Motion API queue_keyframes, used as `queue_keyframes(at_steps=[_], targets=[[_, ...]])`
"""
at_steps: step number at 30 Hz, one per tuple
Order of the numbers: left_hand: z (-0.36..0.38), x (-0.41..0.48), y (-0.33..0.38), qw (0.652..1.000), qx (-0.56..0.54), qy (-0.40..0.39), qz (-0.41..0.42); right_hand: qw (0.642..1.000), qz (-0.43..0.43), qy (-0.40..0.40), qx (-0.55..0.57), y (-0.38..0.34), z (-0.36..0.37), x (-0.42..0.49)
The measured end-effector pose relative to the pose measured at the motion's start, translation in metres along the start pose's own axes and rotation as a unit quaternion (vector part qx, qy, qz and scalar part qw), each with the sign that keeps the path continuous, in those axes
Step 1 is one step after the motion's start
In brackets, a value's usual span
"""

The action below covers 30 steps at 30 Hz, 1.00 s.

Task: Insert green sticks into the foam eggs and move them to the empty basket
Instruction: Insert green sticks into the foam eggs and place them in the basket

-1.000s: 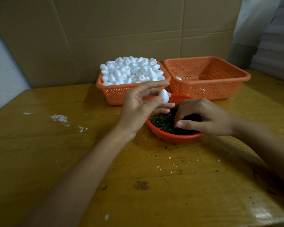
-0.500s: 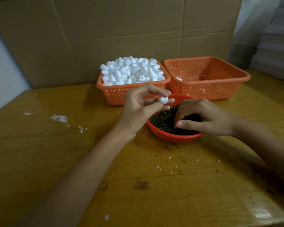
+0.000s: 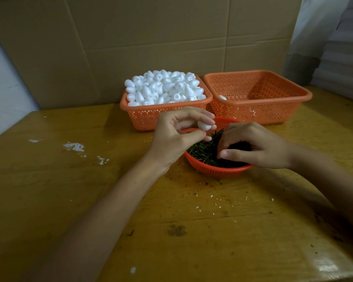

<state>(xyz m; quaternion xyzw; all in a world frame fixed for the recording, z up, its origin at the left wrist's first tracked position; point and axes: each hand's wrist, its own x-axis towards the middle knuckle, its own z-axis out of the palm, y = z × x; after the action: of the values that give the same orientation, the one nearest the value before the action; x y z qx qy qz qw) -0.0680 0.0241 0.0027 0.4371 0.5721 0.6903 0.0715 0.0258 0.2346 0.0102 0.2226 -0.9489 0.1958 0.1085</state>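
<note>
My left grip (image 3: 177,137) is up over the near edge of the bowl (image 3: 218,173), clenched on one white egg (image 3: 204,125). The egg sits pinched between thumb below and fingertips above, just over the bowl's left rim. My right grip (image 3: 257,147) is down in the bowl, fingers curled into the heap of green sticks (image 3: 202,149), thumb lying along the front. Whether it has a stick caught between the fingers I cannot tell; the fingertips are buried in the dark pile. No stick shows in the egg.

The bowl, red and round, sits on the table (image 3: 49,180) right in front of two orange baskets. The left basket (image 3: 143,117) is heaped high with eggs (image 3: 165,88), piled above its rim. The right basket (image 3: 259,110) stands touching it, side by side, and holds a lone egg (image 3: 222,97) tucked in its near left corner; from here I can't see a stick in that one.

White crumbs (image 3: 74,147) are smeared on the table off to the left, with more specks and dark bits scattered in front of the bowl. A sheet of cardboard (image 3: 151,37) stands behind the baskets.
</note>
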Motion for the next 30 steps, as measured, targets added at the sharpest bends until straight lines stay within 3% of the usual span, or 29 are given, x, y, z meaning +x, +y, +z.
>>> queue_keyframes(at_steps=[30], targets=[[-0.0022,0.0008,0.0024,1.0,-0.008,-0.011,-0.018,1.0,-0.003,0.002,0.003,0.0006,0.0002,0.0004]])
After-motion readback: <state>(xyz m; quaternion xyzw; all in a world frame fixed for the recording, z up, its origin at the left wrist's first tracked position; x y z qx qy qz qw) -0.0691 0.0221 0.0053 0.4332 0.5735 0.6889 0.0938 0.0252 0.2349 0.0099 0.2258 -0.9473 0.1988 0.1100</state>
